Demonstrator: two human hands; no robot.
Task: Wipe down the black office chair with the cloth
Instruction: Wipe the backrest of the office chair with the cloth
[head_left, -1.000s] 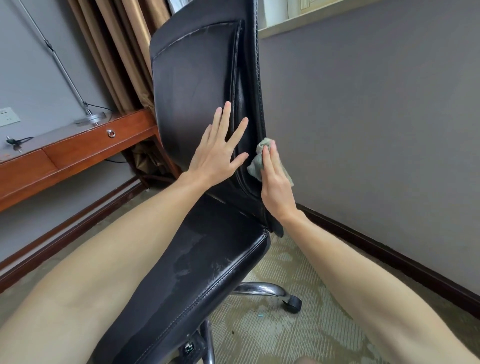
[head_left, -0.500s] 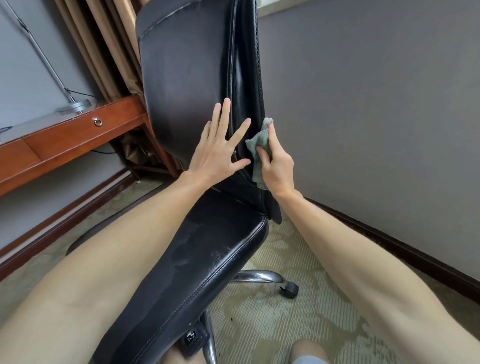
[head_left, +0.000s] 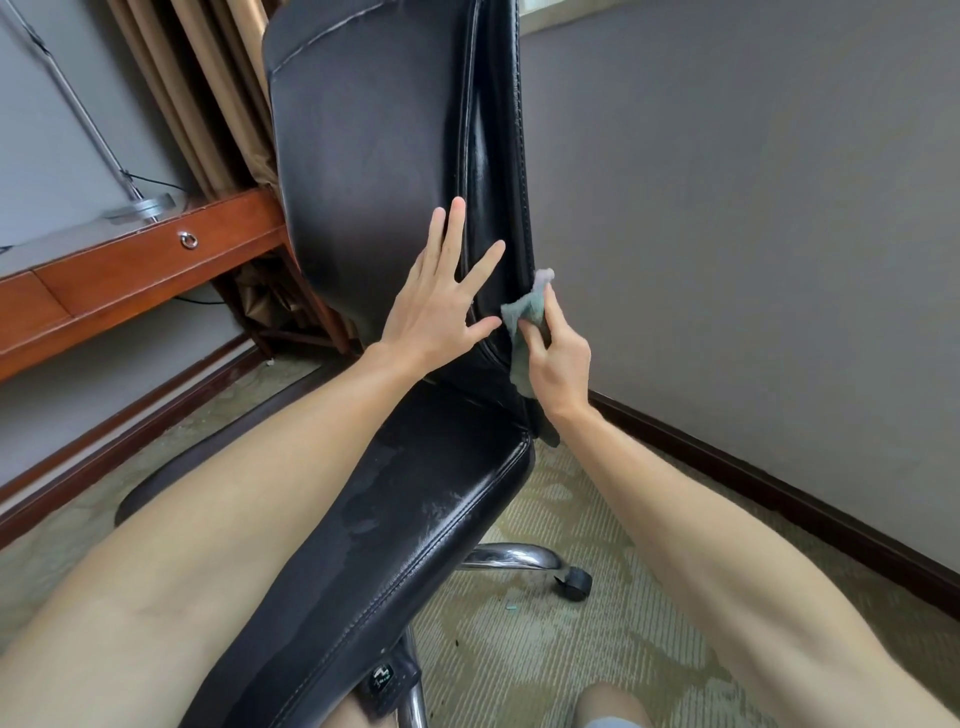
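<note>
Black leather fills the centre of the frame: the office chair (head_left: 374, 171) stands with its backrest rising to the top edge and its seat running down toward the lower left. The left hand (head_left: 434, 304) lies flat on the backrest just left of centre, fingers (head_left: 456, 228) spread apart and gripping nothing, probably to brace the swivelling chair so it does not turn away under pressure. Just to its right, the right hand (head_left: 556, 358) is closed on the grey-green cloth (head_left: 524, 312), pinching it between thumb and fingers and pressing it against the backrest's glossy side edge, most likely because that narrow, stitched strip needs fingertip pressure. Streaks on the seat, lower centre, look like damp patches.
</note>
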